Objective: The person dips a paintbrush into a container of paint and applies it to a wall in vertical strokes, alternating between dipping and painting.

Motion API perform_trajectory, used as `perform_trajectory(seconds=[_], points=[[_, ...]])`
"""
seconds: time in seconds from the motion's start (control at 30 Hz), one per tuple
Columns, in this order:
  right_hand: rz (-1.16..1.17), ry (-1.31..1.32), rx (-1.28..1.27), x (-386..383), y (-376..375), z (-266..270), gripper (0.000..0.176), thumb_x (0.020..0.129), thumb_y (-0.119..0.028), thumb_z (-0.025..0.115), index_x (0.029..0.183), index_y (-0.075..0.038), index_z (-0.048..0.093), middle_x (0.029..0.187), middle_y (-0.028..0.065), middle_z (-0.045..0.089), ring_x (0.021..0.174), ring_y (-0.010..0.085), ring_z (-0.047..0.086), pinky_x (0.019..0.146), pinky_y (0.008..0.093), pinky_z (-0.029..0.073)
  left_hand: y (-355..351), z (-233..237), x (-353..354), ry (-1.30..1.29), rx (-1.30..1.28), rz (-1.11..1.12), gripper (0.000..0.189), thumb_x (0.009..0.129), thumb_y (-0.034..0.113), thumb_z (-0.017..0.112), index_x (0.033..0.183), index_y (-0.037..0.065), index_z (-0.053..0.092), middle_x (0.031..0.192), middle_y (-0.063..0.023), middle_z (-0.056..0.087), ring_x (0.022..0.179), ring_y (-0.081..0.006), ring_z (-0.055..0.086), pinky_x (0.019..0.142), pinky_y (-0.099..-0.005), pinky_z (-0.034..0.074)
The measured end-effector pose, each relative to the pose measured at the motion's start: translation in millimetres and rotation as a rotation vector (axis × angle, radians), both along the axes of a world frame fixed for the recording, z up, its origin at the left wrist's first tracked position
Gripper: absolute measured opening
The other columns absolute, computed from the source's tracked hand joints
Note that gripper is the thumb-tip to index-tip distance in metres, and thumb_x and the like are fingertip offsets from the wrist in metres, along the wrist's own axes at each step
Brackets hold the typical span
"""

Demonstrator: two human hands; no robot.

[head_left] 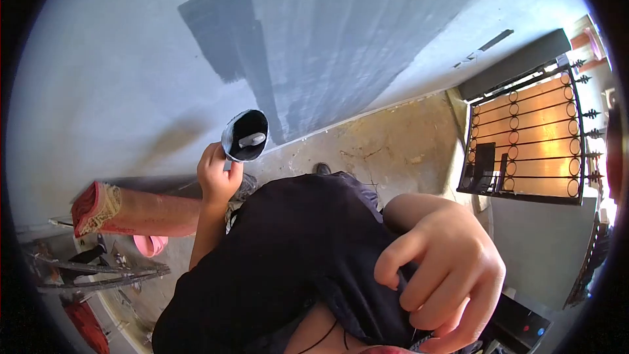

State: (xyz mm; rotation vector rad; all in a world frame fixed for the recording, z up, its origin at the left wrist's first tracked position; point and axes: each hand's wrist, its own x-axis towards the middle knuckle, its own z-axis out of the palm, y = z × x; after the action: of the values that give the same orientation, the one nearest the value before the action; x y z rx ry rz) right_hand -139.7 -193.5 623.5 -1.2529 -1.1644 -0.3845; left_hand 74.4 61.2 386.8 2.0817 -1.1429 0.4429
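My left hand (219, 174) is wrapped round a cup-shaped container (227, 142) with a grey-smeared rim, held in front of the wall. Its inside is dark, and a small whitish object (251, 139) lies in it. Close to the camera at lower right, my right hand (452, 269) hovers in front of my dark shirt (282, 242). Its fingers are loosely bent and apart, with nothing seen between them; the palm is hidden. Ahead, the pale wall (124, 59) carries a broad streaky patch of grey paint (327, 33), darkest at its left side.
A rolled red carpet (144, 211) leans at left, near a pink object (151, 244) and a metal frame (105, 278). My shoe (322, 168) stands on the stained floor (393, 137). At right are a black iron grille (524, 137) and a grey panel (544, 242).
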Motion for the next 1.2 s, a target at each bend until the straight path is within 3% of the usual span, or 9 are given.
perform_trajectory(seconds=[0.1, 0.2, 0.3, 0.5, 0.6, 0.7, 0.9, 0.97, 1.2], points=[[-0.038, 0.036, -0.004, -11.3, -5.1, -4.8, 0.007, 0.08, -0.001, 0.067, 0.078, -0.007, 0.07, 0.07, 0.0042, 0.055, 0.054, 0.0135, 0.051, 0.068, 0.0378, 0.043, -13.0, 2.1, 0.6, 0.017, 0.01, -0.035, 0.021, 0.078, 0.007, 0.069, 0.097, 0.001, 0.064, 0.089, -0.0174, 0.065, 0.079, -0.04, 0.063, 0.069, -0.0455, 0.052], [-0.136, 0.067, 0.118, -27.6, -5.6, -8.8, 0.017, 0.087, -0.004, 0.065, 0.073, -0.014, 0.066, 0.061, -0.0038, 0.044, 0.048, 0.0097, 0.04, 0.068, 0.0359, 0.036, -24.1, 5.2, 0.1, 0.007, 0.014, -0.068, 0.022, 0.078, 0.009, 0.069, 0.097, 0.0, 0.064, 0.09, -0.0175, 0.065, 0.08, -0.0396, 0.063, 0.069, -0.0455, 0.052], [-0.054, 0.073, 0.029, -28.9, -12.6, -8.5, 0.015, 0.089, -0.008, 0.067, 0.075, -0.013, 0.067, 0.061, -0.0034, 0.045, 0.048, 0.0101, 0.04, 0.067, 0.0362, 0.035, -32.2, 6.2, -0.4, 0.002, 0.029, -0.082, 0.023, 0.078, 0.01, 0.07, 0.098, 0.0, 0.063, 0.09, -0.0174, 0.065, 0.08, -0.0394, 0.063, 0.069, -0.0454, 0.052], [-0.129, -0.016, 0.139, -31.4, -11.6, -15.6, 0.013, 0.088, -0.01, 0.07, 0.076, -0.012, 0.067, 0.062, -0.0031, 0.046, 0.048, 0.0101, 0.042, 0.067, 0.0359, 0.035, -41.2, 6.1, 0.7, -0.017, 0.049, -0.127, 0.025, 0.08, 0.011, 0.07, 0.1, -0.001, 0.063, 0.089, -0.0176, 0.065, 0.079, -0.0393, 0.063, 0.068, -0.0453, 0.052], [-0.067, 0.139, 0.112, -31.9, -18.6, -10.3, 0.012, 0.088, -0.01, 0.07, 0.077, -0.011, 0.067, 0.062, -0.0025, 0.047, 0.048, 0.0103, 0.042, 0.067, 0.0361, 0.034, -43.5, 6.4, 0.3, -0.009, 0.028, -0.129, 0.024, 0.08, 0.011, 0.07, 0.099, -0.001, 0.063, 0.089, -0.0177, 0.065, 0.078, -0.0394, 0.063, 0.067, -0.0453, 0.052], [-0.028, 0.069, 0.036, -26.7, -18.6, -16.7, 0.011, 0.088, -0.01, 0.07, 0.078, -0.011, 0.068, 0.063, -0.002, 0.048, 0.048, 0.0104, 0.042, 0.067, 0.036, 0.034, -43.5, 5.5, 0.9, -0.008, 0.034, -0.121, 0.023, 0.08, 0.012, 0.07, 0.099, -0.001, 0.063, 0.089, -0.0178, 0.065, 0.078, -0.0397, 0.063, 0.067, -0.0455, 0.051], [-0.117, -0.097, 0.144, -17.2, -15.1, -22.7, 0.009, 0.088, -0.009, 0.069, 0.08, -0.011, 0.068, 0.064, -0.0029, 0.051, 0.048, 0.0089, 0.044, 0.065, 0.0357, 0.034, -42.2, 4.4, 1.3, -0.009, 0.029, -0.119, 0.022, 0.081, 0.013, 0.069, 0.097, -0.001, 0.064, 0.088, -0.0179, 0.065, 0.078, -0.04, 0.063, 0.066, -0.0456, 0.051], [-0.058, 0.067, 0.024, -14.2, -21.3, -11.6, 0.007, 0.081, -0.001, 0.067, 0.078, -0.007, 0.071, 0.071, 0.0051, 0.056, 0.054, 0.0136, 0.052, 0.067, 0.038, 0.042, -41.6, 3.9, 1.1, -0.013, 0.031, -0.121, 0.022, 0.081, 0.013, 0.07, 0.097, -0.001, 0.064, 0.088, -0.0178, 0.065, 0.078, -0.0399, 0.063, 0.066, -0.0453, 0.051], [-0.067, 0.045, 0.054, -14.6, -23.4, -9.9, 0.008, 0.082, -0.001, 0.069, 0.076, -0.007, 0.07, 0.069, 0.0058, 0.058, 0.053, 0.0122, 0.053, 0.069, 0.0368, 0.042, -39.5, 3.2, -0.6, 0.002, 0.043, -0.089, 0.022, 0.079, 0.01, 0.07, 0.097, -0.001, 0.064, 0.088, -0.0174, 0.065, 0.078, -0.0394, 0.063, 0.067, -0.0451, 0.051]])
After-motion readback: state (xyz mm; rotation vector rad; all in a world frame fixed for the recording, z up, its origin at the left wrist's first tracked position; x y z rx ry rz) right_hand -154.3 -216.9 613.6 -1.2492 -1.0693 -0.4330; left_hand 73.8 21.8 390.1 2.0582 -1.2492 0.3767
